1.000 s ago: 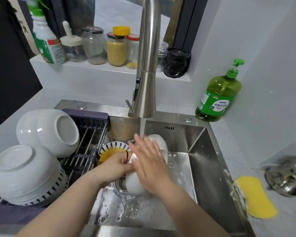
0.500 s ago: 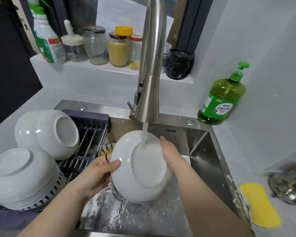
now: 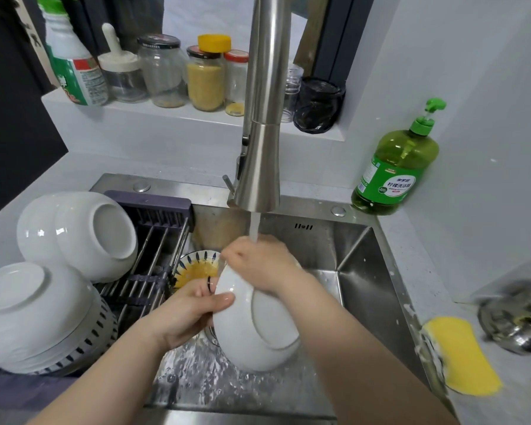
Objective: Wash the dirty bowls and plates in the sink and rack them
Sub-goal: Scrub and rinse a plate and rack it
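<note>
I hold a white bowl (image 3: 258, 329) on its side over the steel sink (image 3: 359, 265), its base facing me. My left hand (image 3: 187, 314) pinches its left rim, thumb on the outside. My right hand (image 3: 258, 265) curls over the bowl's top edge, right under the running water from the faucet (image 3: 259, 167). A patterned bowl with yellow residue (image 3: 196, 266) lies in the sink behind my left hand. Clean white bowls (image 3: 80, 231) lie upside down on the drying rack (image 3: 154, 250) at the left, and a stack of bowls (image 3: 28, 314) sits nearer me.
A green dish soap bottle (image 3: 396, 170) stands on the counter at the right. A yellow sponge (image 3: 460, 354) lies by the sink's right edge beside a metal pot (image 3: 515, 314). Jars and a cleaner bottle (image 3: 71, 65) line the ledge behind the faucet.
The bowl has been turned under the water: its base faced me flat, now it stands more on edge. My right hand moved from behind the bowl onto its top edge.
</note>
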A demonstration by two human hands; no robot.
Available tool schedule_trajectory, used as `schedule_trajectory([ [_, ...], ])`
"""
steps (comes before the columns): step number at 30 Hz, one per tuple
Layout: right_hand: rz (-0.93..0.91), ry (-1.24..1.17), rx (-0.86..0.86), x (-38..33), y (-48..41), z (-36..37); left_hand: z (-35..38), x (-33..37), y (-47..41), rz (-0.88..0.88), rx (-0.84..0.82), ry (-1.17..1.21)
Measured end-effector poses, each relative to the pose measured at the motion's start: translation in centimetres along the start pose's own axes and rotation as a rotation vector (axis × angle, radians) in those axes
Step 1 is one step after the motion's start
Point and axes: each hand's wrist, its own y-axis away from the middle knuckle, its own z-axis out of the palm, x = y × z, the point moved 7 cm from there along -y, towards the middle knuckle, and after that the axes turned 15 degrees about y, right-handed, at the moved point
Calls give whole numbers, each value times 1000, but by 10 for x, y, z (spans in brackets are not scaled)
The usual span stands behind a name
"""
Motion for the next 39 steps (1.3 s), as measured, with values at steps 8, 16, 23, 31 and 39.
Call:
schedule_trajectory([
  [8, 506, -1231, -121, 83, 42, 51, 0, 22, 13, 45, 83, 111],
  [16, 804, -1066, 116, 91, 59, 42, 10, 45, -9, 278, 898, -775],
  [23, 789, -856, 253, 92, 68, 23, 62, 57, -35, 401, 770, -1354],
  [31, 832, -852, 236, 90, 69, 34, 39, 50, -31, 342, 752, -1015],
  [39, 1087, -1286, 411, 95, 85, 48, -6, -10, -15, 243, 860, -169],
])
